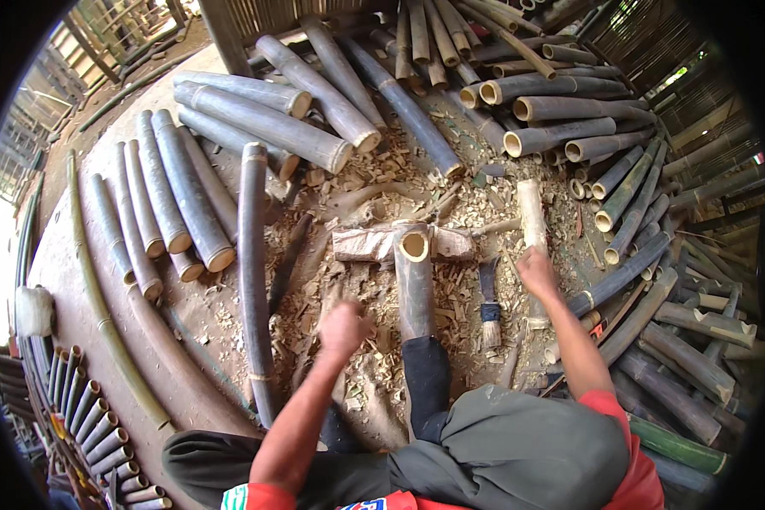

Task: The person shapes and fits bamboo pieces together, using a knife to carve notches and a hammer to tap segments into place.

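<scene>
My right hand point(535, 270) is closed round a pale wooden club point(531, 212), whose thick end points away from me. My left hand point(343, 330) makes a fist above the wood chips; whatever it may hold is hidden. Between the hands, a grey bamboo section point(415, 293) rests its open, cut end on a rough wooden block point(361, 245). Something black and cloth-like point(425, 374) covers the near part of that bamboo or lies against it. Beside it, nearer my right hand, lies a dark-bladed knife point(488, 285) with a cord-wrapped handle.
Wood chips point(314, 255) litter the ground round the block. Long bamboo poles point(253, 255) lie at the left, and cut bamboo lengths point(561, 110) are piled at the far right. Notched bamboo pieces point(693, 353) sit near my right arm. More tubes point(102, 433) line up at the lower left.
</scene>
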Demonstrator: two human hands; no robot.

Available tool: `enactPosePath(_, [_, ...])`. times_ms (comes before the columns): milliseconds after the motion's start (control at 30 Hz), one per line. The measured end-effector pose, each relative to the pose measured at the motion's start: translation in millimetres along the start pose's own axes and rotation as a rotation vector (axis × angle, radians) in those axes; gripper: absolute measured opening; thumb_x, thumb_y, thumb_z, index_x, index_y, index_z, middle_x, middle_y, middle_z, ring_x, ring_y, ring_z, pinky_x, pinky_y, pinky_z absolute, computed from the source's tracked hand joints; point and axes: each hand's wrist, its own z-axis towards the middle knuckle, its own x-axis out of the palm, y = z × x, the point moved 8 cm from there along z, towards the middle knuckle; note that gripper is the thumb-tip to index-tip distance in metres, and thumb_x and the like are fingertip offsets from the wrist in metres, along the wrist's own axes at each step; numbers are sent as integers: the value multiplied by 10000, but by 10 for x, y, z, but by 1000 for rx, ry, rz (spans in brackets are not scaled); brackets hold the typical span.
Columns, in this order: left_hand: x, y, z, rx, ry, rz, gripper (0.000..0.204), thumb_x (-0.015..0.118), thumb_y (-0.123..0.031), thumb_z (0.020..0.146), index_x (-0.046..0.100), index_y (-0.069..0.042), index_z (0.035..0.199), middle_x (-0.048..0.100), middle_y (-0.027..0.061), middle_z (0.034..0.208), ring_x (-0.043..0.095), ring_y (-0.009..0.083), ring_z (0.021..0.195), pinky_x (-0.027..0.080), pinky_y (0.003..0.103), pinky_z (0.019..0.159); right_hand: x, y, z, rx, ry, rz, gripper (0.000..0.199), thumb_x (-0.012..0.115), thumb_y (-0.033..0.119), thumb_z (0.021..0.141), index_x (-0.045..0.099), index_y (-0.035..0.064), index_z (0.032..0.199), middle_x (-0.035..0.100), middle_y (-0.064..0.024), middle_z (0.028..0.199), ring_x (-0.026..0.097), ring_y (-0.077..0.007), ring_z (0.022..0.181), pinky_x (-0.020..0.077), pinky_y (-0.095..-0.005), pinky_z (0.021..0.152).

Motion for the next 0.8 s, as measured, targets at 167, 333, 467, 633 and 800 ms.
enactPosePath(167, [448,-395,-493,3,156,94,289,535,-250,971,692,-19,1047,708,201,1020,722,290,914,577,473,755,771,560,-1278,-316,387,0,214,707,276,988,665,84,1072,649,-40,780,647,-162,742,541,-363,685])
enactPosePath(333, [547,-516,-585,90,164,125,278,579,-200,958,722,2,1084,743,229,1140,747,350,1045,596,466,859,1462,37,-1936,-409,607,415,270,768,290,979,692,37,1037,728,-51,858,679,-127,783,527,-303,658])
enactPosePath(467, [431,-173,-528,-78,513,-50,358,722,-298,919,747,13,1095,778,168,1007,758,219,892,621,397,834,1749,-527,-1940,-544,626,367,255,759,277,980,692,39,1041,732,-59,862,686,-137,789,530,-308,667])
enactPosePath(633, [-598,158,146,-227,1,-486,420,741,-413,949,729,-1,1029,696,42,698,536,129,451,472,298,397,1603,-841,-1642,-595,553,378,237,749,261,980,692,41,1046,738,-68,868,694,-148,796,535,-314,678])
enactPosePath(800, [-2444,-1204,-363,383,-114,-1294,651,764,-250,954,486,-23,1497,717,155,1235,691,140,920,581,298,784,1015,-114,-1816,-262,447,318,269,755,261,949,685,26,1060,754,-118,941,711,-184,826,557,-374,747])
